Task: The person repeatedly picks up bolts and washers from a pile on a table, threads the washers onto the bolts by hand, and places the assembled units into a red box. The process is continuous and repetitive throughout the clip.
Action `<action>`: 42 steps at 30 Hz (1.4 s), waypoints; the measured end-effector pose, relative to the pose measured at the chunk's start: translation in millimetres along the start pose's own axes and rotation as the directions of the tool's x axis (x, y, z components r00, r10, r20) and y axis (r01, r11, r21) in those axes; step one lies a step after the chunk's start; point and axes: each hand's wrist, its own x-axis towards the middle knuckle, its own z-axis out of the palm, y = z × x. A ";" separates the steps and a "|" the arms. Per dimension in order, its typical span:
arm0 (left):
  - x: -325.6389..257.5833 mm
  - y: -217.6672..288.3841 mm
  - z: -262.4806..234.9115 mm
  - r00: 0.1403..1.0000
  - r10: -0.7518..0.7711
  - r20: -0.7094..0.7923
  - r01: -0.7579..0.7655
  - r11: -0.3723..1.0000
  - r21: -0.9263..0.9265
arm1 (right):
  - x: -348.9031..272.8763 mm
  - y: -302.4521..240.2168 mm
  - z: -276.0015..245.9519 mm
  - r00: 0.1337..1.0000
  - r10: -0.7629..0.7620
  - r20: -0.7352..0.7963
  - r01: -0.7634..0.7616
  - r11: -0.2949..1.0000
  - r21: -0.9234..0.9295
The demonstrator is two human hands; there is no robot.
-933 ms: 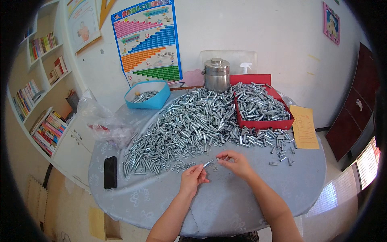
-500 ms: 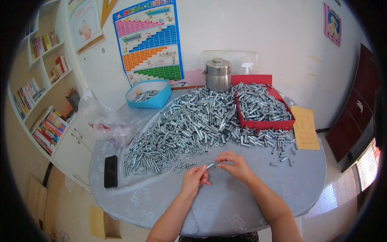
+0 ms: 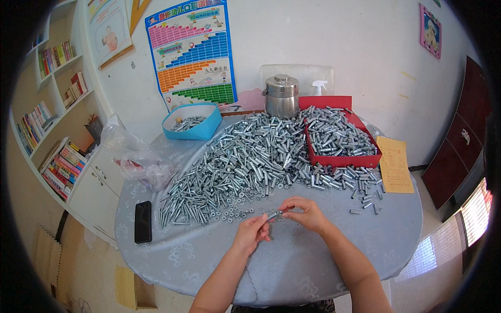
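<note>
Between the thumb and fingers of my left hand point(image 3: 250, 233) is a shiny metal anchor bolt point(image 3: 272, 216), tilted up to the right. My right hand point(image 3: 306, 214) pinches at the bolt's upper right end, where a small part, perhaps a nut or washer, is too small to make out. Just beyond my hands, loose nuts point(image 3: 233, 214) and thin washers lie along the front edge of a large heap. Bolts point(image 3: 189, 201) make up the heap's left side, and metal sleeves point(image 3: 284, 156) cover its middle and right.
A red box point(image 3: 344, 160) full of sleeves stands at the back right, beside a yellow paper point(image 3: 394, 166). Behind the heap are a steel pot point(image 3: 282, 99) and a blue bin point(image 3: 192, 122). A black phone point(image 3: 143, 222) and a clear plastic bag point(image 3: 130, 151) lie left.
My right fingers have closed in on the bolt's end and shifted slightly. The left hand keeps its hold in nearly the same place.
</note>
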 end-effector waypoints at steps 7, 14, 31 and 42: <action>-5.2 -0.8 10.6 0.992 0.116 -0.039 -0.108 0.980 0.164 | -1.4 2.2 -1.0 0.954 0.296 0.051 -0.269 0.916 -0.297; 1.0 -3.4 2.4 0.982 0.141 -0.124 -0.135 0.989 0.054 | -4.2 13.3 7.9 0.962 0.270 -0.039 -0.270 0.963 0.021; -1.7 -3.2 10.1 0.969 0.222 -0.107 -0.204 0.966 0.156 | -1.4 13.9 9.3 0.924 0.379 0.048 -0.380 0.899 0.218; 9.3 18.1 -31.7 0.463 0.885 0.044 -0.191 0.051 0.980 | 3.5 31.7 -30.8 0.824 0.448 -0.346 -0.289 0.859 0.423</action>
